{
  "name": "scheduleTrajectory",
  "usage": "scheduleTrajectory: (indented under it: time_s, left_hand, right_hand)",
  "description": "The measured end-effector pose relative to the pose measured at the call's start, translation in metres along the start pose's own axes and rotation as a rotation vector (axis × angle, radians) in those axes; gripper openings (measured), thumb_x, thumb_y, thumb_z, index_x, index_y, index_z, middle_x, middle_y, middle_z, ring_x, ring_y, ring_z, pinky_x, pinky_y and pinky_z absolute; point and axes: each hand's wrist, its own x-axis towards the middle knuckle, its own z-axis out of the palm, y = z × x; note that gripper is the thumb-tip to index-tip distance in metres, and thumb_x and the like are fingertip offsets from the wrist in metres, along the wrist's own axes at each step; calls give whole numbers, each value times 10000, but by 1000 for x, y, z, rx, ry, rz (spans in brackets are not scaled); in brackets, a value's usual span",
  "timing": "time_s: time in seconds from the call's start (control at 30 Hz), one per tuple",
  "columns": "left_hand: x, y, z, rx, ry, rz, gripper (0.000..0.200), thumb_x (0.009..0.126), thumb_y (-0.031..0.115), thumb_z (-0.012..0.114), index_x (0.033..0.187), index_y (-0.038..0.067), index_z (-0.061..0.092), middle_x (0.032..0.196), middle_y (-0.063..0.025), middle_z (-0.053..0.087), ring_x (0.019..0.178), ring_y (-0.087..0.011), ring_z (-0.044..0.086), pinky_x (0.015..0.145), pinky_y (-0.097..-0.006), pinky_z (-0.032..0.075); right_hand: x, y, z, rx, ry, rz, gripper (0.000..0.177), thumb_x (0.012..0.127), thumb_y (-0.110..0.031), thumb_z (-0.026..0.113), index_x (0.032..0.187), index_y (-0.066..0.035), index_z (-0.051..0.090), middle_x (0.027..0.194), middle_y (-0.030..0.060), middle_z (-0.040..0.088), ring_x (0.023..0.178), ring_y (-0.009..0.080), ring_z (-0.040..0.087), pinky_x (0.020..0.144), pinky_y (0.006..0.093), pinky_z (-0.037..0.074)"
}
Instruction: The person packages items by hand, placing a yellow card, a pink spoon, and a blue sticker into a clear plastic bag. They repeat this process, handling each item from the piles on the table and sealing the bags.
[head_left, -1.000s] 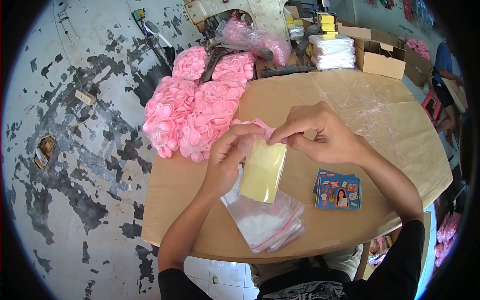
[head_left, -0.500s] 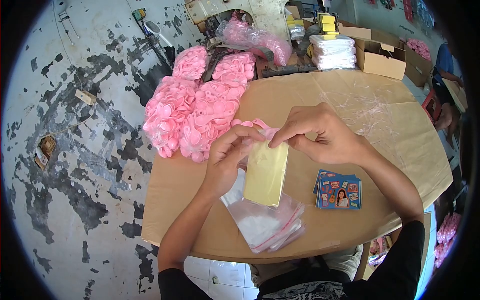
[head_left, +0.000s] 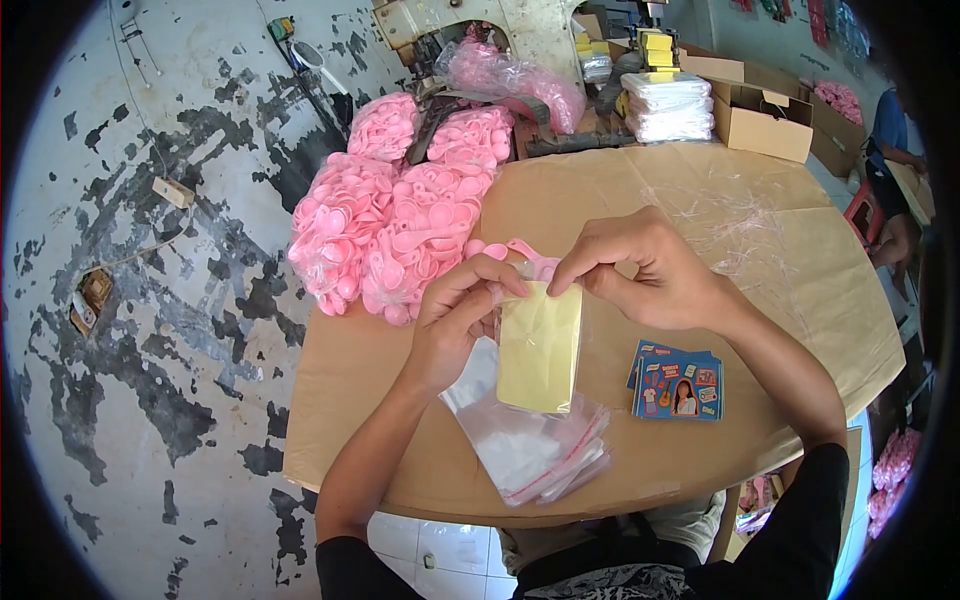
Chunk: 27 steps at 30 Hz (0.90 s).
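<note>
Between my two hands hangs a clear plastic bag with a pale yellow card (head_left: 540, 350) inside it. My left hand (head_left: 462, 305) pinches the top left corner of this bag, and my right hand (head_left: 640, 268) pinches its top right corner. Behind the fingertips lie a few loose pink plastic spoons (head_left: 520, 250). Under the held bag, a stack of clear plastic bags (head_left: 540, 460) with red-edged seal strips rests on the table. Right of it sits a small pile of blue printed cards (head_left: 680, 388).
Bulging bags of pink spoons (head_left: 400, 220) stand at the table's back left. A sewing machine (head_left: 540, 40), a stack of clear packs (head_left: 668, 105) and cardboard boxes (head_left: 765, 125) are behind. Plastic threads (head_left: 735, 225) lie on the brown table covering (head_left: 800, 330). Another person (head_left: 895, 150) is at the far right.
The bag with the yellow card has shifted slightly right and hangs a little straighter. Both hands keep their pinch on its top corners.
</note>
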Motion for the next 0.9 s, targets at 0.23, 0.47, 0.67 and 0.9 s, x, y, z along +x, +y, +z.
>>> scheduleTrajectory:
  time_s: [0.23,0.47,0.67,0.9]
  left_hand:
    - [3,6,9,-176,-25,42,255,984,191,370,1011,4,541,916,-41,580,775,-106,625,621,-233,500]
    - [2,-5,3,121,-7,48,134,974,132,530,1063,37,503,896,-33,585,819,-93,631,655,-247,550]
    - [2,7,13,-2,29,-24,176,984,115,534,1142,39,520,1004,-47,626,802,-84,645,608,-226,560]
    - [3,-1,5,17,-48,50,228,997,107,500,1187,32,602,1076,-43,619,820,-84,644,611,-231,568]
  right_hand:
    - [0,-1,0,-101,-49,-55,251,776,78,538,917,-52,699,822,105,685,730,244,656,653,353,507]
    - [-3,4,8,-137,-63,-24,298,755,103,508,910,-57,706,786,89,659,728,220,636,656,331,493]
    - [0,-1,2,-70,-38,-5,240,800,66,542,931,-60,699,849,101,701,752,230,675,658,340,513]
    - [-1,5,1,-33,4,61,254,779,104,497,871,-31,691,800,79,671,707,179,631,646,305,480]
